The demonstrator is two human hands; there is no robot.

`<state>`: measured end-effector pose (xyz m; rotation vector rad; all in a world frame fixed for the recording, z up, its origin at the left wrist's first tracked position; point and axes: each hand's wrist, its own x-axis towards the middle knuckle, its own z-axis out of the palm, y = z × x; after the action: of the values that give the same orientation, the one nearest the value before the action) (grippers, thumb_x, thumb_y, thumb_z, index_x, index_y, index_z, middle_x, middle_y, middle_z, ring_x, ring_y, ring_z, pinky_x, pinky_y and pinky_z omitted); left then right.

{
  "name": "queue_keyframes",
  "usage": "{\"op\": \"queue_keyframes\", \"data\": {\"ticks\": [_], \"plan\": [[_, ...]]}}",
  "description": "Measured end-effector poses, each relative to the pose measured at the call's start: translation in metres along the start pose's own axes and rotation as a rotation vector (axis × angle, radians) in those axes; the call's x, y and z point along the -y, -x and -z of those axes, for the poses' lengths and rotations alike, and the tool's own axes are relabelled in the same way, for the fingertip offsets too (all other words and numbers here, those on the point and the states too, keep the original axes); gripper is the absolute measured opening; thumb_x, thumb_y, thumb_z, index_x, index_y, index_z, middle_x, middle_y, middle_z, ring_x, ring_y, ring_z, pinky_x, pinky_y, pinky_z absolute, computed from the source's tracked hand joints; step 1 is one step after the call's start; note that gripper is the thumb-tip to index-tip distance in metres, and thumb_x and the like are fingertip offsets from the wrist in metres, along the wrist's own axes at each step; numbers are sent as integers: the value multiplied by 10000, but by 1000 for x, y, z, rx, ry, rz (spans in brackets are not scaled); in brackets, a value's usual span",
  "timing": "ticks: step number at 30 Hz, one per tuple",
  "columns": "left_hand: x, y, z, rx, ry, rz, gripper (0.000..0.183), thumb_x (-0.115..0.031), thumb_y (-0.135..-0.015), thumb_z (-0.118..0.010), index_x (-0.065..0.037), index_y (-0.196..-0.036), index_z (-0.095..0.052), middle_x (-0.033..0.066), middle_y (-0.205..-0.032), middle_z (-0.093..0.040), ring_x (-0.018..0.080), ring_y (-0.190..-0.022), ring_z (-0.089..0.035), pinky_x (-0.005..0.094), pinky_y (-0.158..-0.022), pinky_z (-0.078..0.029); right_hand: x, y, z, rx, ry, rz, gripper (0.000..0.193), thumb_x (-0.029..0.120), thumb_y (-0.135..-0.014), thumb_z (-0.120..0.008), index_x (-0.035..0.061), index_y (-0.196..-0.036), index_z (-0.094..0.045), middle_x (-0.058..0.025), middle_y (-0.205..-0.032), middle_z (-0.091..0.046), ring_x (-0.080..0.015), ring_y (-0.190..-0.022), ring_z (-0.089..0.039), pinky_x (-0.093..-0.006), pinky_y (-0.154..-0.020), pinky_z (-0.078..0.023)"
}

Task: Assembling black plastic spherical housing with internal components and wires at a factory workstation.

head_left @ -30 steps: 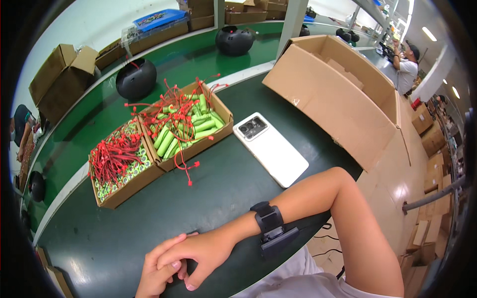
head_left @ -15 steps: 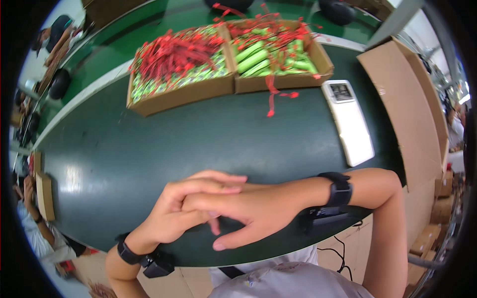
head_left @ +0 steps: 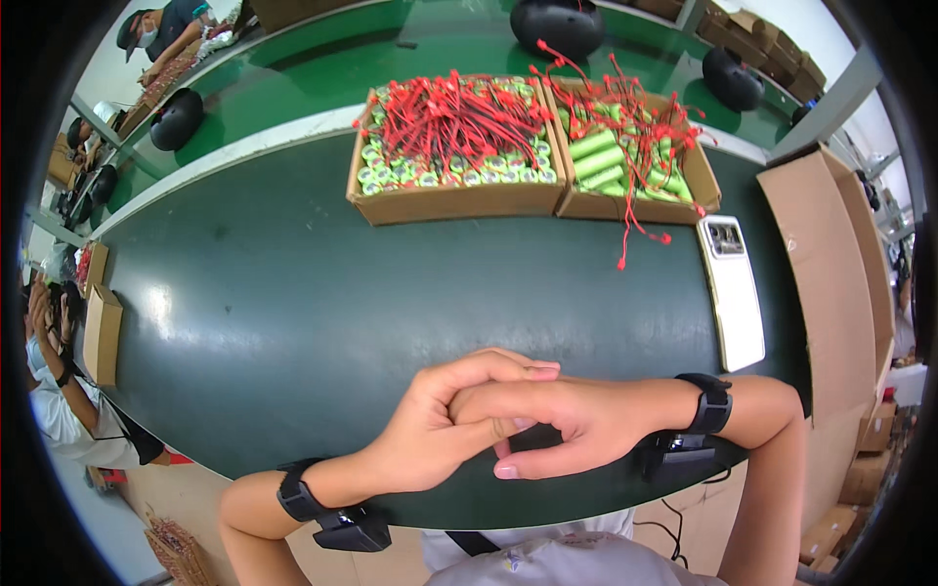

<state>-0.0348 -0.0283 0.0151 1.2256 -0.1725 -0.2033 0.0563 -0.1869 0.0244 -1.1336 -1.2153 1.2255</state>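
Over the near edge of the dark green table, my left hand (head_left: 437, 420) and my right hand (head_left: 581, 412) are clasped together, fingers wrapped around each other. No object shows between them, though the palms are hidden. Each wrist wears a black strap with a small black device. Beyond the hands stands an open cardboard box (head_left: 459, 205) packed with upright green battery cells, red wires piled on top. Touching its right side is a second cardboard box (head_left: 635, 203) with loose green cells and tangled red-and-black wires, some hanging over its front.
A white phone (head_left: 735, 303) lies right of the boxes. At the right edge stands a large open carton (head_left: 831, 283). Small cardboard boxes (head_left: 102, 337) sit at the left end. Behind is a green bench (head_left: 440, 63) with black rounded objects; other people work at the left.
The view has shifted, so the boxes, phone and hands appear farther right and lower. My hands stay clasped, with only slight shifts of the fingers.
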Motion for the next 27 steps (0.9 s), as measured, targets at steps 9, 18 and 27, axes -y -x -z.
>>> {"op": "queue_keyframes", "data": {"ticks": [9,18,27], "plan": [[-11,1,10,-88,165,119,316,-57,-921,-550,-29,-1234,-520,75,-1048,-605,75,-737,-523,262,-732,-523,126,-10,56,-96,742,333,254,100,-794,-677,-25,-1013,-640,-165,-956,-657,-275,-883,-646,-339,-777,-525],[-4,-8,9,84,111,189,202,-70,-952,-472,30,-1057,-612,115,-962,-611,93,-680,-516,296,-695,-525,158,-25,322,-1088,1451,-361,775,570,-623,-753,-79,-1028,-631,-185,-981,-644,-232,-917,-618,-335,-763,-478],[-2,1,14,87,58,178,184,-58,-949,-478,28,-1043,-610,85,-913,-616,87,-674,-538,253,-652,-509,62,-60,380,-1238,1037,-590,1225,628,-402,-825,-172,-1237,-422,-273,-1211,-540,-322,-1051,-589,-368,-886,-474]]}}
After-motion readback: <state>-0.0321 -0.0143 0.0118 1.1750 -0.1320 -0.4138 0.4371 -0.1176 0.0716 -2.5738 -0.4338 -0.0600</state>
